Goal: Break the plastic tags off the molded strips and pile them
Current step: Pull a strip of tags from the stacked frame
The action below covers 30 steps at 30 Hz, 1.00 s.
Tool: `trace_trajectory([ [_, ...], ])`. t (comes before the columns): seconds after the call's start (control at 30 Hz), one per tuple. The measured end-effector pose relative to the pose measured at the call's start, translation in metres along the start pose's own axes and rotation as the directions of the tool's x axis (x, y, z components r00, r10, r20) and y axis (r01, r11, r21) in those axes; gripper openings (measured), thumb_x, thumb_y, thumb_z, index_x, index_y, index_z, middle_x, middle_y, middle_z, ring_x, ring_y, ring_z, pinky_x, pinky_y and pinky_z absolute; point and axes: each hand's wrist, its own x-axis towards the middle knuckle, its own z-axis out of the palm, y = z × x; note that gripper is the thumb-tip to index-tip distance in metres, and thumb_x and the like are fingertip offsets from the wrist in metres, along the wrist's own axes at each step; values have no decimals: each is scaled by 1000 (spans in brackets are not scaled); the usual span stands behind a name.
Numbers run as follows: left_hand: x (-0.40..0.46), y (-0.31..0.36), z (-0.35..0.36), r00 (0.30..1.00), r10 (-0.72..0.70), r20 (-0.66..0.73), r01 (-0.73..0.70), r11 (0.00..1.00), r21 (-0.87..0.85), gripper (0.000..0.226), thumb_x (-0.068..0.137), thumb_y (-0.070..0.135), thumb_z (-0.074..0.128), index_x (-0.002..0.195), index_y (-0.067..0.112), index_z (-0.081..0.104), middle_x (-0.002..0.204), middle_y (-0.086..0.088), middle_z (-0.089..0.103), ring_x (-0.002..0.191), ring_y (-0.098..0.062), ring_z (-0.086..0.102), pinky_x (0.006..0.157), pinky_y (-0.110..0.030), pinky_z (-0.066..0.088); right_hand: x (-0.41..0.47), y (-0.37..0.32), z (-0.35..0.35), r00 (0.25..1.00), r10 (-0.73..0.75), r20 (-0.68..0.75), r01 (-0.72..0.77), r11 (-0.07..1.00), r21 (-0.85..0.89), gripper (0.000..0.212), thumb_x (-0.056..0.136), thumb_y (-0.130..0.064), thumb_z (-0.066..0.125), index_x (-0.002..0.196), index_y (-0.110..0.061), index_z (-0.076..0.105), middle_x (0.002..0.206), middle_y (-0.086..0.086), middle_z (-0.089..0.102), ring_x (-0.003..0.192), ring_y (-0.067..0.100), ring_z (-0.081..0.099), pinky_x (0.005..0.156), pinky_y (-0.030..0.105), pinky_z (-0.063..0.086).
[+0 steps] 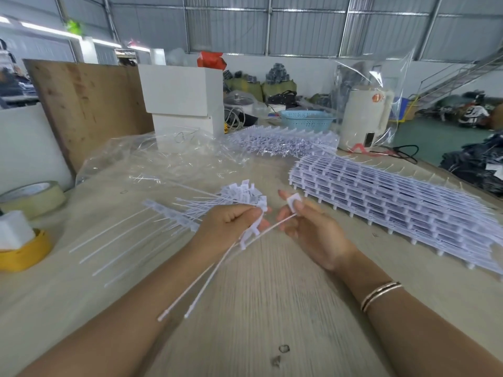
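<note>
Wooden tabletop (272, 308) carries stacked molded strips (394, 202) at two o'clock. Left hand (231, 227) grips a strip piece (251, 234); right hand (307, 229) pinches one tag (294, 200) by its head.

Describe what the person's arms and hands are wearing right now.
Both forearms are bare, with no sleeves or gloves in view. The right wrist carries thin rose-gold metal bangles, seemingly two stacked bands. The left hand and right hand show no rings that I can make out.
</note>
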Motion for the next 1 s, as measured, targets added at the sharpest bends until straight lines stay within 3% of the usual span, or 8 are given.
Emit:
trace_trajectory([
  [0.03,0,0,-3,1000,-14,-15,13,1000,-18,35,93,17,56,67,38,68,48,15,62,52,2,57,57,-10,45,-1,-2,-5,999,22,-38,-21,1000,20,23,86,-32,54,93,-18,71,78,4,62,72,17,51,66,29,34],
  [0.17,-7,0,-1,996,22,81,-28,997,72,23,85,28,68,86,51,71,82,22,71,78,8,64,69,-9,46,-4,2,-10,994,20,-104,-67,882,-466,28,95,-21,50,76,-19,70,71,6,52,66,14,44,62,25,33],
  [0.3,-4,-11,3,991,85,99,-116,924,365,26,78,28,75,103,34,72,94,6,71,90,-8,64,83,-26,48,0,7,-3,996,21,-92,-68,828,-557,17,92,-6,52,83,-12,66,77,-2,59,70,2,52,68,13,39],
  [0.47,-4,-17,2,999,52,-10,-41,879,475,28,77,32,73,101,25,61,87,11,62,83,-9,60,74,-28,47,2,12,-7,988,8,-155,-103,779,-619,28,91,-9,55,90,-36,65,94,-16,66,84,-8,58,77,6,41],
  [0.6,-4,-14,4,990,135,-33,-98,847,523,20,76,30,72,85,21,56,83,11,59,77,-10,55,68,-28,44,4,13,-9,986,37,-165,-157,567,-809,23,89,-8,51,101,-16,70,101,3,66,103,18,58,94,32,42],
  [0.7,-5,-14,8,980,197,-42,-148,845,514,23,75,20,74,89,13,58,89,5,55,79,-14,52,66,-23,37,3,10,-4,981,90,-171,-193,362,-912,33,93,-20,46,120,-29,61,107,-6,52,115,18,43,105,41,27],
  [0.83,-7,-11,15,977,212,-18,-171,830,531,29,75,20,71,99,13,56,103,2,47,83,-15,52,65,-26,39,-4,1,15,994,6,-112,-88,664,-742,25,92,-32,38,93,-46,59,101,-17,52,111,9,41,105,38,24],
  [1.0,-8,-4,12,966,229,119,-257,802,540,36,76,29,66,106,14,55,104,4,52,87,-15,56,70,-29,41,-6,3,31,999,-35,16,36,688,-725,35,91,-19,59,62,-39,59,74,-16,58,90,5,50,96,31,33],
])
